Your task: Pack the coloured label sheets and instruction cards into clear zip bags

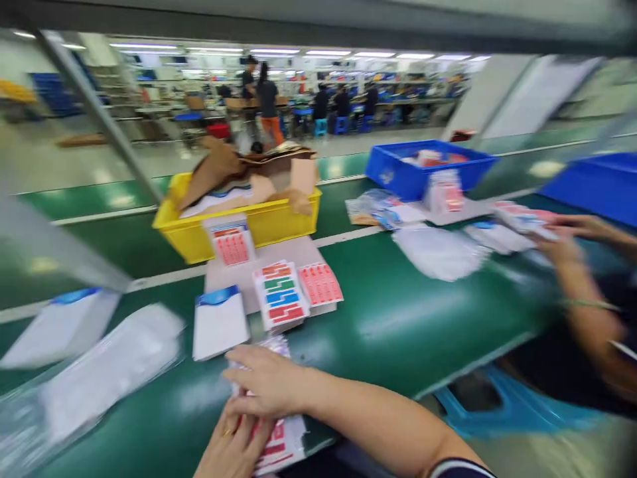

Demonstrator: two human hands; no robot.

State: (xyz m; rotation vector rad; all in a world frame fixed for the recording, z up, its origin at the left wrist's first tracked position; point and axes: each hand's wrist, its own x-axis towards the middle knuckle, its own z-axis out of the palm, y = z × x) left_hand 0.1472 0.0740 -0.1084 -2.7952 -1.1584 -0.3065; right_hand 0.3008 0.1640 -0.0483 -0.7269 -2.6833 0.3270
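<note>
At the front edge of the green table, a clear plastic bag with red-and-white printed sheets [281, 446] lies under both hands. My left hand [236, 441], a ring on one finger, has its fingers curled over the bag; its fingertips are partly hidden. Crossing above it, my right hand [276, 385] rests on the bag with fingers stretched out and slightly apart. Just beyond are a stack of multicoloured printed cards [281, 295], a stack of red-printed sheets [320, 285] and a white pack with a blue top [219, 323].
Clear plastic bags [117, 365] and a white stack [62, 325] lie left. Behind stand a yellow bin [239, 222] holding cardboard and a blue bin [423, 176]. A co-worker's hands [567, 236] handle packs at right, near more clear bags [438, 252]. A blue stool [517, 405] stands below.
</note>
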